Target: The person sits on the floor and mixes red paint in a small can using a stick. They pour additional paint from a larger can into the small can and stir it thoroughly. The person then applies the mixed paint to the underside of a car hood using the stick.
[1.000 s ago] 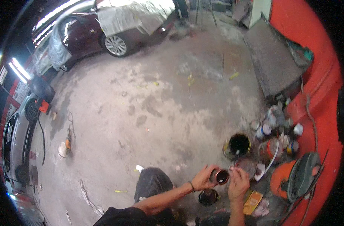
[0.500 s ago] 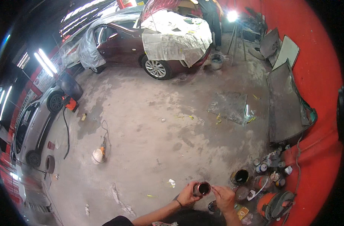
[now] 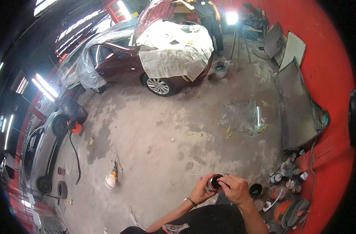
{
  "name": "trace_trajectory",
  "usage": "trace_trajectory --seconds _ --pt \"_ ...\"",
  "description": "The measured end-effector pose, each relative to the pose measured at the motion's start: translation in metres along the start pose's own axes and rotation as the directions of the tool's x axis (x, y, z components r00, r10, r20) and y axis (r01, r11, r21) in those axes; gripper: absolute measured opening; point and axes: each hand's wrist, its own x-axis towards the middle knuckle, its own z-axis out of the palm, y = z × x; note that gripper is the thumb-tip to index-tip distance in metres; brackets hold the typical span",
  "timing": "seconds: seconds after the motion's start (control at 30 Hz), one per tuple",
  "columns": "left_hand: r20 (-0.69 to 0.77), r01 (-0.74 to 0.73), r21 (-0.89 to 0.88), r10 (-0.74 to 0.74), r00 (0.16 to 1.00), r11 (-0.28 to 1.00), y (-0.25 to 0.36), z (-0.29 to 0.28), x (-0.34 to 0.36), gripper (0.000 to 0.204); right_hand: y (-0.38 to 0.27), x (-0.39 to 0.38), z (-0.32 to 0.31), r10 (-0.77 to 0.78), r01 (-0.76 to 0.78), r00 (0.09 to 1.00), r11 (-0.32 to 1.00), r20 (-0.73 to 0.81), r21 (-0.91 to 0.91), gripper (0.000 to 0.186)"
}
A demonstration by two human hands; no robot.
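A small round can (image 3: 214, 183) with a dark inside and a reddish rim is tilted toward me at the lower middle. My left hand (image 3: 198, 192) is wrapped round its side, with a dark band at the wrist. Over the mouth of the can, my right hand (image 3: 235, 189) has its fingers pinched together. Something thin and dark seems to be between those fingers, but its kind is hidden. Just right of my right hand, an open pot (image 3: 256, 190) with black inside stands on the floor.
Cans and bottles (image 3: 276, 178) crowd the floor by the red wall, near an orange and black machine (image 3: 291, 213). A corded power tool (image 3: 112, 178) lies to the left. Ahead stands a dark red car (image 3: 123, 66) partly covered in paper and plastic, with a person (image 3: 209, 19) beside it.
Both hands and the can sit higher and further right in view. My right fingers have come from beside the can's rim to over its mouth. The whole view has shifted and tilted.
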Motion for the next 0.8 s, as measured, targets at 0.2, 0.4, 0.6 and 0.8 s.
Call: trace_trajectory --seconds 0.2,0.4,0.6,0.8 --pt "0.015 0.135 -0.041 -0.134 0.991 0.990 -0.011 -0.018 0.108 0.083 0.054 0.114 -0.018 -0.042 0.054 0.988 0.996 -0.147 0.076 0.016" --pt "-0.224 0.166 -0.183 -0.205 0.953 0.969 -0.053 -0.044 0.203 0.079 0.097 0.238 0.000 -0.093 0.085 0.994 0.987 0.054 0.135 0.012" --pt "-0.335 0.169 0.023 -0.151 0.930 0.985 -0.071 -0.106 0.319 0.075 0.137 0.371 0.017 -0.162 0.141 0.976 0.979 0.145 0.147 0.011" --pt "-0.352 0.101 0.165 -0.037 0.935 0.981 -0.114 -0.165 0.462 0.075 0.186 0.520 0.038 -0.138 0.140 0.990 0.983 -0.022 0.119 0.013"
